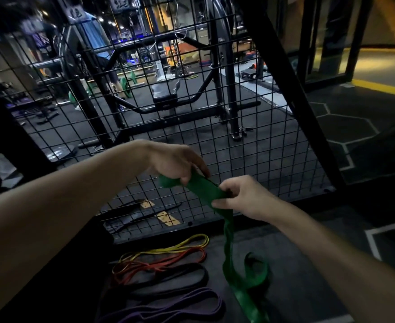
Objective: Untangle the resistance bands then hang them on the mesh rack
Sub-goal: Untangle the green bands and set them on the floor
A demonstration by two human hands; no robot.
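Before the mesh rack point(215, 127), left hand point(175, 162) and right hand point(243, 197) both grasp the green band point(205, 187); its tail trails to the floor point(296, 264).

Dim gym, black rubber floor point(359, 220), weight bench point(165, 94) beyond.

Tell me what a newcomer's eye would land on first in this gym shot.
First, the bright green band stretched between the left hand and right hand at centre, its tail dropping to the floor. Next, the yellow, red, black and purple bands lying on the floor below the hands. Behind them stands the black mesh rack, no band visible on it.
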